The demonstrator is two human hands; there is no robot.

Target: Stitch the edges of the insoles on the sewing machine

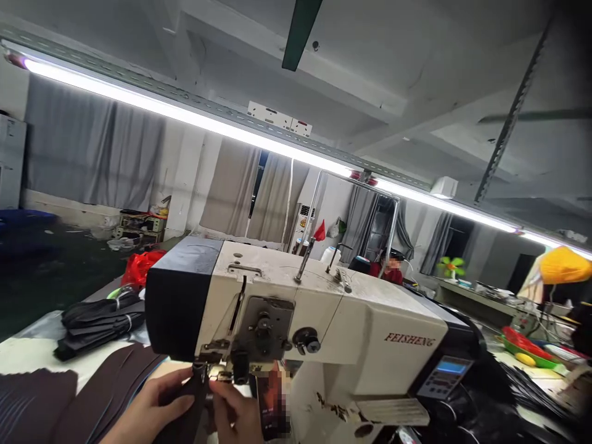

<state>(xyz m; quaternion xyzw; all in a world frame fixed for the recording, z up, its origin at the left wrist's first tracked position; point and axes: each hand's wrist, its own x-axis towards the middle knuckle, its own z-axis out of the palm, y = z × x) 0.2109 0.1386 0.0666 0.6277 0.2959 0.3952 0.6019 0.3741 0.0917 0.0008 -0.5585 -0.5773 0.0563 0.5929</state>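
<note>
A cream and black sewing machine [324, 327] marked FEISHENG fills the middle of the view. Low beside its needle area, my left hand [155, 404] grips a dark piece of material [190, 416], with thumb and fingers bent around its edge. On the piece's other side, my right hand [235, 410] has its fingers closed close to the presser foot, pressed against the same piece. The needle tip and the edge being fed are hidden by my fingers and the machine head. Stacks of dark cut pieces [104, 388] with blue edges lie left of my left hand.
Bundled black strips [99, 324] and a red plastic bag [142, 266] sit left of the machine. A control panel [444, 376] is on its right. Further right are a green basket [530, 354] and black strips [531, 385]. A person [394, 268] is behind the machine.
</note>
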